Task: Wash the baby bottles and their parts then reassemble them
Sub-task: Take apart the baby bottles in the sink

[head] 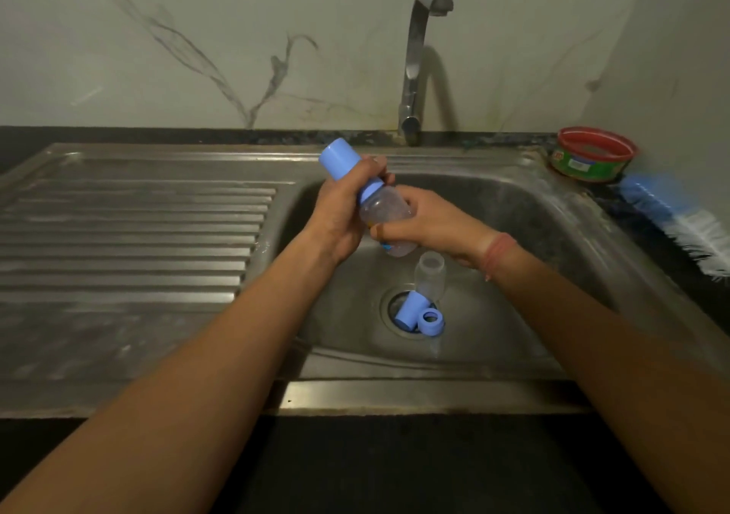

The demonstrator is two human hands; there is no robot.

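Over the steel sink basin [525, 213] I hold a clear baby bottle [385, 209], tilted, its blue cap [339, 158] pointing up and left. My left hand [343, 213] grips the blue cap and collar end. My right hand [426, 225] wraps round the clear body. Down in the basin a second clear bottle body [430, 274] stands upright without a top. By the drain lie a loose blue cap [411, 310] and a blue screw ring [431, 320]. A clear teat [434, 345] seems to lie just in front of the ring.
A chrome tap [414, 67] rises behind the basin, with no water running. The ribbed draining board [130, 245] spreads to the left. On the right counter sit a red-rimmed green tub [592, 156] and a blue-and-white bottle brush [671, 217].
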